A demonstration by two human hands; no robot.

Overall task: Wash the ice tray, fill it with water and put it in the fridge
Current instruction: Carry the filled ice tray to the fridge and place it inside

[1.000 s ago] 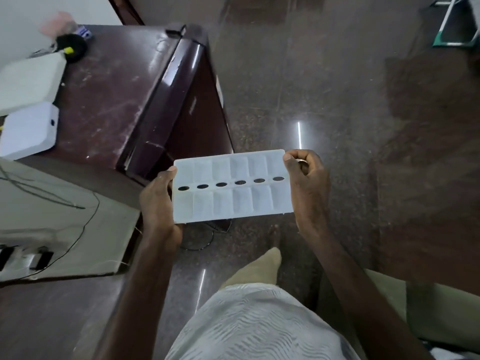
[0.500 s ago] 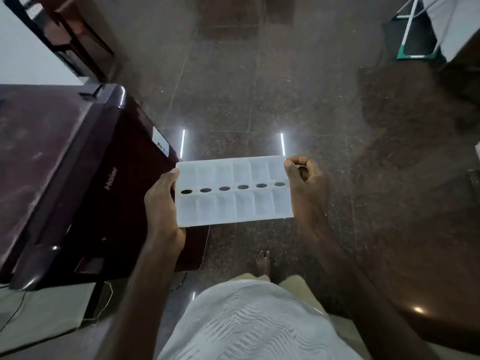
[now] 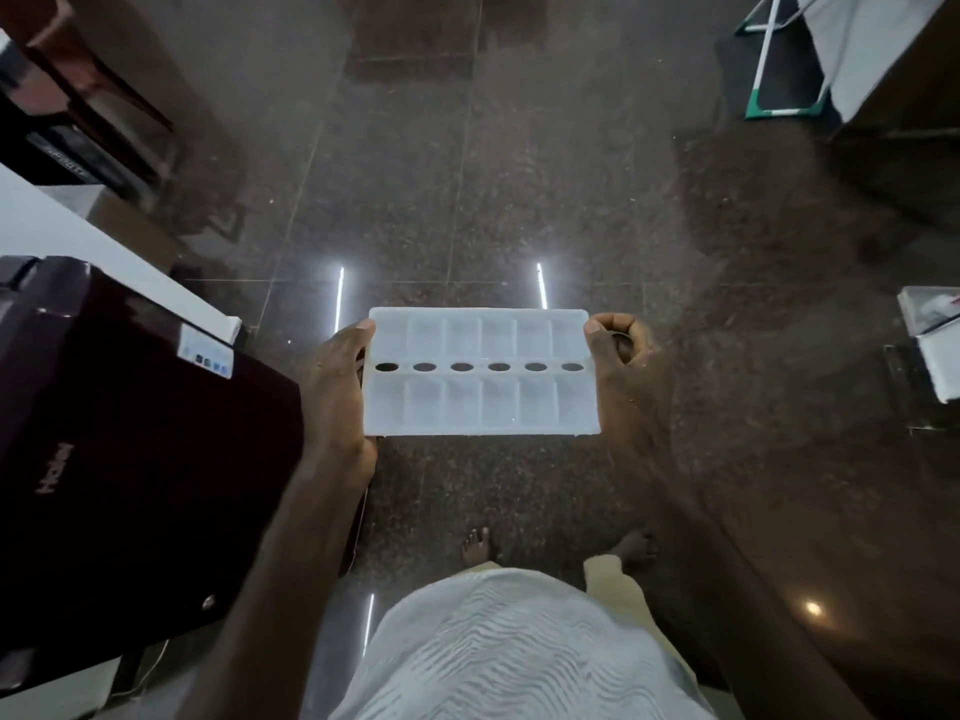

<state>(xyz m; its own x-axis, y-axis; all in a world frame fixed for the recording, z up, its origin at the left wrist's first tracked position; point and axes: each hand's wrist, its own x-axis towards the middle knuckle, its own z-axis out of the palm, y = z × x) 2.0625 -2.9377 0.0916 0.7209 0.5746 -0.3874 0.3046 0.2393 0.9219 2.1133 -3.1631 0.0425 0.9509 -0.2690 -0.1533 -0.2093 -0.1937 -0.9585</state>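
While left fingers point(image 3: 358, 336) and right fingers point(image 3: 598, 337) grip ice tray point(image 3: 480, 402), glossy dark floor point(image 3: 519, 174), fridge point(image 3: 130, 459)

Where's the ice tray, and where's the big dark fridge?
White plastic ice tray point(image 3: 462, 407), head view, on a compartment in the near row.
Dark maroon fridge point(image 3: 145, 459), head view, on its glossy front.

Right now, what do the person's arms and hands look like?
No gloves on the left hand or right hand, no sleeves on the forearms, no watch or bracelet showing. A right-hand finger may carry a ring; too dim to confirm.
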